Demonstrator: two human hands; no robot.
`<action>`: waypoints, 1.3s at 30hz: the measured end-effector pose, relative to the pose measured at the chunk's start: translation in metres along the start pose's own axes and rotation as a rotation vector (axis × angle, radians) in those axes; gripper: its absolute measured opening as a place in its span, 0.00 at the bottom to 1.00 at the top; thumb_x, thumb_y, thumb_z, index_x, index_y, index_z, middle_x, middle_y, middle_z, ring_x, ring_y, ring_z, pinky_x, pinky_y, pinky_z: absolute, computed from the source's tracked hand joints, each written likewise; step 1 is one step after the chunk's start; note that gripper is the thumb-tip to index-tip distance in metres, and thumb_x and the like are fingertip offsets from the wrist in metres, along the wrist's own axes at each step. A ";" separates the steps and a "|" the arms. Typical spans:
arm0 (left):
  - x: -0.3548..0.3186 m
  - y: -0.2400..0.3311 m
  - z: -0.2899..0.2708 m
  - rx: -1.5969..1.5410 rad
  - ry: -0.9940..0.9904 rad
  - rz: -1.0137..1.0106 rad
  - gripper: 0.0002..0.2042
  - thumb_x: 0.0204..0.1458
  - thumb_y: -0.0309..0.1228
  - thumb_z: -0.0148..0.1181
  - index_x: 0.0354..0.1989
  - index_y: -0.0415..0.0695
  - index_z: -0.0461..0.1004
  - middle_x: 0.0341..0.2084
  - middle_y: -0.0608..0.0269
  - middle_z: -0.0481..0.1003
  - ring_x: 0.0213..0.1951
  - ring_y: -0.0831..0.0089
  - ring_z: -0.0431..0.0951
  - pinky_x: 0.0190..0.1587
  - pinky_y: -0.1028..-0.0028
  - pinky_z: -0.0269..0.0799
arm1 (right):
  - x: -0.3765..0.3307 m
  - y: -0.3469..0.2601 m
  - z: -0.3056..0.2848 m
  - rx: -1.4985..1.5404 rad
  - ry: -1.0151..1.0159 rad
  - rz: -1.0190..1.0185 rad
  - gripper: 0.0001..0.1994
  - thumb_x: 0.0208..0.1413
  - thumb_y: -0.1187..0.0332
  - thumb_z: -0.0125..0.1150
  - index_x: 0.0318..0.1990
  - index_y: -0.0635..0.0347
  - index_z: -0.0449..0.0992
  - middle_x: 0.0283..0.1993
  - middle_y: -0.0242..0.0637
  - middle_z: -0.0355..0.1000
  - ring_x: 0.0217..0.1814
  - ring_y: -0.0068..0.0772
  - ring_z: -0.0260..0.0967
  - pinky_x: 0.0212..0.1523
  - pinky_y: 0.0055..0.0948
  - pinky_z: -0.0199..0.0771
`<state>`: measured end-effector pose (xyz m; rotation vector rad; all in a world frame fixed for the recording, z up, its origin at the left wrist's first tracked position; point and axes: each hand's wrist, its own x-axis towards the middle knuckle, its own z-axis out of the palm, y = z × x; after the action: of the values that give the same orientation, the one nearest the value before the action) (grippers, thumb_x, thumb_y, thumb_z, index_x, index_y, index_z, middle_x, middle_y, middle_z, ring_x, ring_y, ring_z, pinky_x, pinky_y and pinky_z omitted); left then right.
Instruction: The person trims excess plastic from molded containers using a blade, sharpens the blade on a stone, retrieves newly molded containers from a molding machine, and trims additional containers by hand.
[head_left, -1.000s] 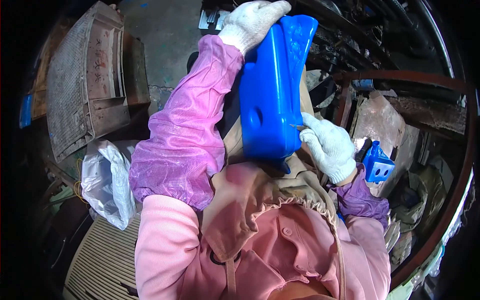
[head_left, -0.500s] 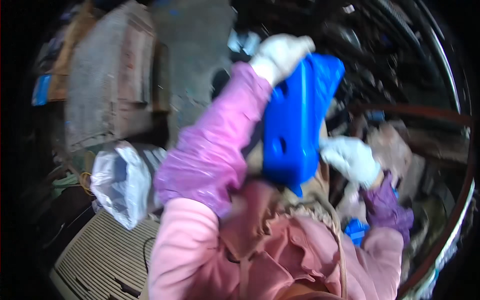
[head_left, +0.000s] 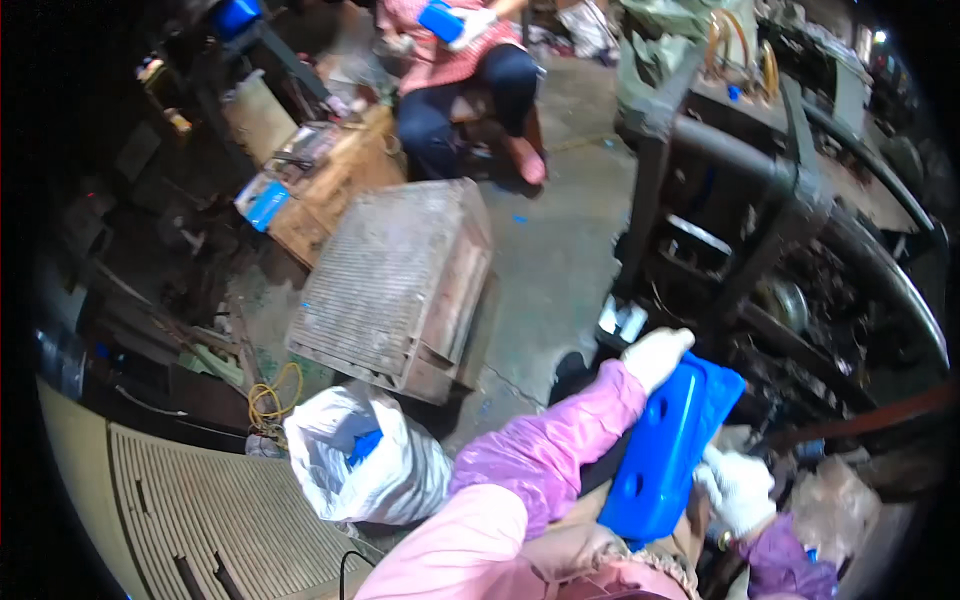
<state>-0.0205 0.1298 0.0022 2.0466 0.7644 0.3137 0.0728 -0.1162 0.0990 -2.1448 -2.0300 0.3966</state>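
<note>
While both white-gloved hands clamp it, the long blue moulded plastic panel (head_left: 665, 450) sits tilted in front of the person's chest, low right of the view. Left hand (head_left: 655, 355), pink sleeve, is curled over the panel's top end; right hand (head_left: 738, 488), purple sleeve, is wrapped on its lower right edge, fingers closed against the plastic. Just left, a white plastic bag (head_left: 365, 460) with something blue inside lies on the floor, a coil of yellow cord (head_left: 270, 395) beside it. Beyond that, a grey ribbed metal crate (head_left: 395, 285) on the concrete. Right side, a dark steel machine frame (head_left: 740, 190). Farther back, a wooden workbench (head_left: 320, 180) with clutter, and a seated person (head_left: 460, 70) holding a small blue piece (head_left: 440, 20).
</note>
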 end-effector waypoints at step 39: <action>-0.032 0.114 0.029 -0.403 0.148 0.210 0.29 0.58 0.37 0.57 0.65 0.35 0.62 0.59 0.42 0.70 0.58 0.54 0.73 0.61 0.65 0.67 | -0.042 0.032 -0.052 0.272 -0.029 0.181 0.18 0.64 0.60 0.53 0.57 0.56 0.74 0.47 0.49 0.76 0.48 0.52 0.75 0.48 0.41 0.75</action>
<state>0.0139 0.0440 0.0826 1.7329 0.5213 0.6875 0.1176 -0.1566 0.1426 -2.1667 -1.6856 0.6888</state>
